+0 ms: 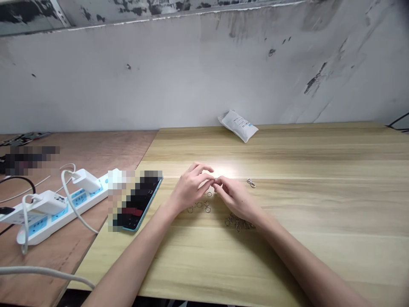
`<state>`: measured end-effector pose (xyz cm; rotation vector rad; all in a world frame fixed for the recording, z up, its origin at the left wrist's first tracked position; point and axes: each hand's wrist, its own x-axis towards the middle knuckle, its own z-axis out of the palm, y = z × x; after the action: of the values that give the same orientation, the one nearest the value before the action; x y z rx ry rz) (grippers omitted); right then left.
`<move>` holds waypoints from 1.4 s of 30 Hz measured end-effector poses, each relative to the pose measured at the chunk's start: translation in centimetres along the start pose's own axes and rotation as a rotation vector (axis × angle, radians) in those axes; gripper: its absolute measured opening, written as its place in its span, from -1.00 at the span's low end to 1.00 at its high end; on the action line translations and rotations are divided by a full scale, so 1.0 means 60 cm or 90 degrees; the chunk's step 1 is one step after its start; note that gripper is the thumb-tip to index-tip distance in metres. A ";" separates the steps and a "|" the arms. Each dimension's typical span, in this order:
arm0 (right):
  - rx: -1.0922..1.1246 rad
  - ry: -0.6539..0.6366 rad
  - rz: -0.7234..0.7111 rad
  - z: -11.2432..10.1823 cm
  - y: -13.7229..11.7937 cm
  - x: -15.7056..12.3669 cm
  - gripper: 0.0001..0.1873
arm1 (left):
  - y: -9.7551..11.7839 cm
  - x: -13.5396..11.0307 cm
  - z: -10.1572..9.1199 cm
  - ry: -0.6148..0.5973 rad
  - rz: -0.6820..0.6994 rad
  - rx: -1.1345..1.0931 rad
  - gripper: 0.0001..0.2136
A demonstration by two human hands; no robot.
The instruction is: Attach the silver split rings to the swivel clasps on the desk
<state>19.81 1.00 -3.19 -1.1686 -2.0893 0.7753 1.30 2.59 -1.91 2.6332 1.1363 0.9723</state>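
Note:
Above the middle of the wooden table, my left hand [193,183] and my right hand [234,197] meet at the fingertips. Between them is a small metal ring [216,179], pinched from both sides; most of it is hidden by the fingers. Beneath my left hand lie several loose key rings [207,209], and one more ring [209,194] sits between the hands. Several metal swivel clasps [238,225] are grouped under my right wrist, partly covered by it. Off to the right, a swivel clasp [251,183] lies by itself, seemingly with a ring on it.
Left of my left forearm is a phone [140,204], partly pixelated. Beyond it, a white power strip [75,209] with chargers and cables rests on a brown surface [128,145]. A white plastic packet [238,125] lies at the back, near the wall [191,76].

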 end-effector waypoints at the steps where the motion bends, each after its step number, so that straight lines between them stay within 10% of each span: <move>1: -0.008 -0.002 0.002 0.002 0.000 0.000 -0.75 | 0.001 0.000 0.000 -0.001 -0.005 0.005 -0.84; 14: -0.484 0.071 -0.184 -0.041 0.012 0.011 -0.66 | 0.008 0.005 -0.001 -0.003 -0.142 -0.070 -0.91; 21: -0.434 0.058 -0.316 -0.057 -0.033 0.000 -0.63 | -0.014 -0.009 0.012 -0.107 -0.090 -0.008 -0.90; 31: -0.385 -0.032 -0.188 -0.066 0.039 -0.071 -0.67 | -0.025 -0.007 -0.013 -0.179 -0.016 0.043 -0.83; 37: -0.407 0.042 -0.055 -0.076 0.064 -0.027 -0.70 | -0.008 -0.008 -0.005 -0.166 0.004 -0.016 -0.84; 42: -0.615 -0.056 -0.136 -0.063 0.046 0.002 -0.79 | -0.003 -0.009 0.001 -0.188 0.021 -0.016 -0.83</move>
<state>24.00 3.02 -2.78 -1.3231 -2.6864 -0.3658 0.97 2.36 -2.28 2.6678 1.0068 0.5703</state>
